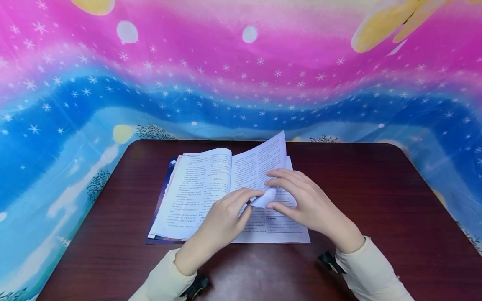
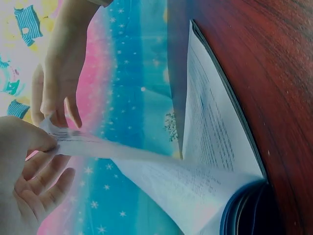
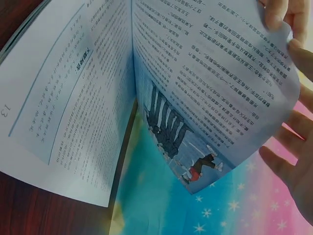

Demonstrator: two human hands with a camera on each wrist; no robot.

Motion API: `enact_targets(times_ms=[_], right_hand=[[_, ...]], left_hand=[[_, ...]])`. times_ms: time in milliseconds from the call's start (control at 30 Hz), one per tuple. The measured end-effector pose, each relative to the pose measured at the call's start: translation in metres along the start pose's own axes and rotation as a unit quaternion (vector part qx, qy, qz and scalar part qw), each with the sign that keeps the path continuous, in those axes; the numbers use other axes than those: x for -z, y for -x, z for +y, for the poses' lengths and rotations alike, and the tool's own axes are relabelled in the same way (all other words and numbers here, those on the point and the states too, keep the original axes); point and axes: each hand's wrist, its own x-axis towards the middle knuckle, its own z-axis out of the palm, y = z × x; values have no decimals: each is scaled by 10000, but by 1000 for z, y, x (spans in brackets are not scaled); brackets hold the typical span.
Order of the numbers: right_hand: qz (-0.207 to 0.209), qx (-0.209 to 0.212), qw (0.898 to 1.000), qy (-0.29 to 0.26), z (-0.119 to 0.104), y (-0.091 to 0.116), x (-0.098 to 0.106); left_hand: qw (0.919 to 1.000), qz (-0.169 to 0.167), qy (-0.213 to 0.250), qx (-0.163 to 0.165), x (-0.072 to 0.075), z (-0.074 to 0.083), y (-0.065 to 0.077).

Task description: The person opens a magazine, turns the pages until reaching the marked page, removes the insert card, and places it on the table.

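Observation:
An open magazine [image 1: 188,188] lies on the table, with one right-hand page [image 1: 256,163] lifted and curving up. My left hand [image 1: 226,213] pinches the lower corner of this page between thumb and forefinger; its other fingers [image 2: 58,191] are loosely bent in the left wrist view. My right hand [image 1: 305,196] is at the page's outer edge, fingers spread and slightly bent, fingertips against the paper. In the right wrist view the raised page shows printed text and a picture [image 3: 181,132] of a row of figures. The page beneath [image 3: 63,112] lies flat.
A dark red-brown wooden table [image 1: 376,200] carries the magazine. Behind it hangs a pink and blue cloth [image 1: 226,75] with snowflakes, close to the table's far edge. Black straps [image 1: 331,262] are at both wrists, by the pale sleeves [image 1: 373,271].

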Motion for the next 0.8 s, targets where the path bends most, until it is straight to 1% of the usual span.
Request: enact_targets(times_ms=[200,300,500,633,800], right_hand=[[253,18,9995,-172,-2,5,4],[249,-28,9996,-150,0,9,5],[26,-308,9995,86,5,23,4],[-174,-420,9988,187,10,32,2],[-429,-504,9973,302,17,42,-2]], left_hand=[[9995,31,-156,259,6,-7,5],[9990,179,-190,370,11,-12,9],[9964,644,-264,475,27,-24,20],[9936,908,-402,547,38,-32,30],[9904,988,-599,756,46,-39,43]])
